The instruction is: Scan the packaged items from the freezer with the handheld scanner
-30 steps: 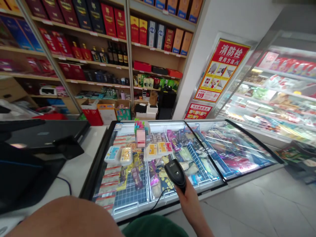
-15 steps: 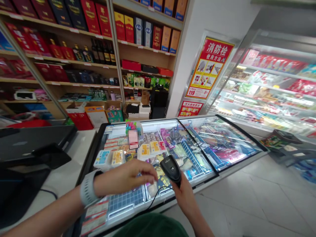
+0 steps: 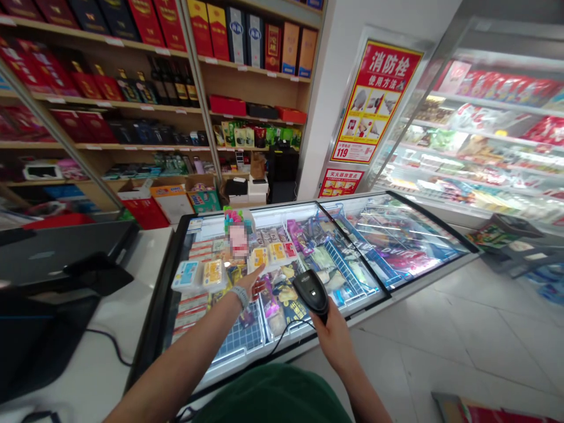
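My left hand [image 3: 252, 283], with a pale watch on its wrist, reaches over the glass-topped freezer [image 3: 211, 365]. Its fingertips are at the near edge of a yellow-labelled white pack [image 3: 259, 257]; whether they grip it is unclear. My right hand [image 3: 329, 326] is wrapped round the handle of a black barcode scanner [image 3: 311, 292], whose cord hangs to the left. Two more packs, one blue-labelled [image 3: 187, 274] and one yellow-labelled [image 3: 214, 274], lie on the glass at the left. Behind the packs is a pixelated pink item [image 3: 239, 241] beside colourful pieces.
A counter [image 3: 132, 311] with a black monitor [image 3: 66, 249] and a dark device is at the left. Shelves of boxes and bottles [image 3: 176, 88] stand behind the freezer. An open chiller [image 3: 493, 135] is at the right, and a box lies on the floor at lower right.
My left hand has moved forward and away from the scanner, to the yellow-labelled pack. My right hand still holds the scanner, slightly further right. The view has shifted a little.
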A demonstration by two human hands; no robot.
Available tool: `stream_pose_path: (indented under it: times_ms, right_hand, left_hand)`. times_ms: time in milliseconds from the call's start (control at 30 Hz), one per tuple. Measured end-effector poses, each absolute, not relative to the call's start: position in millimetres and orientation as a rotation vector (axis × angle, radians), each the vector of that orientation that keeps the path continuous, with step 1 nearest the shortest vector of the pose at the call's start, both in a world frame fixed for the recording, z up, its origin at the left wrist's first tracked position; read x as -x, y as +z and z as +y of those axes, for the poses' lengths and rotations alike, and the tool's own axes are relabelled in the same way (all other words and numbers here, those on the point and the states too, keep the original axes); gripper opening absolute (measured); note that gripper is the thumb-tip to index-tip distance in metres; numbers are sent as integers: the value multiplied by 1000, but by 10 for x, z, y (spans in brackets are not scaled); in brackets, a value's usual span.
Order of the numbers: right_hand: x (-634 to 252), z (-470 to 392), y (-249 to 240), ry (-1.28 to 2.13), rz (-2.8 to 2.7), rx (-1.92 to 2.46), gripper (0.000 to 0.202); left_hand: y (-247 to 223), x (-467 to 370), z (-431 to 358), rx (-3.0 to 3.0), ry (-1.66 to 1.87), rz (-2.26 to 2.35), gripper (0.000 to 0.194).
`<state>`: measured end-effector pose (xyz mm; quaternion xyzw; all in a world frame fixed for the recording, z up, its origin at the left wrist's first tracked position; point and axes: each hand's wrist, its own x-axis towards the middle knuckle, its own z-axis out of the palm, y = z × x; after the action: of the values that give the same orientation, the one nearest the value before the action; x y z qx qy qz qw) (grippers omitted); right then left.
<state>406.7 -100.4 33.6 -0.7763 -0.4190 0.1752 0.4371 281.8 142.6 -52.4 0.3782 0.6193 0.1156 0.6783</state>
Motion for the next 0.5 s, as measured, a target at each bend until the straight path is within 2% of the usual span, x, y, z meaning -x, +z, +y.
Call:
stream_pose_path:
  times_ms: [200, 500]
  right_hand:
    - [-4078, -1060, 312, 403, -1002, 1951, 31]
    - [-4072, -1052, 293, 403, -1032, 1967, 27]
  left_hand:
    - [-642, -2959, 1514, -758, 176, 1455, 36]
    - [-523, -2770, 1475, -872, 245, 1485, 37]
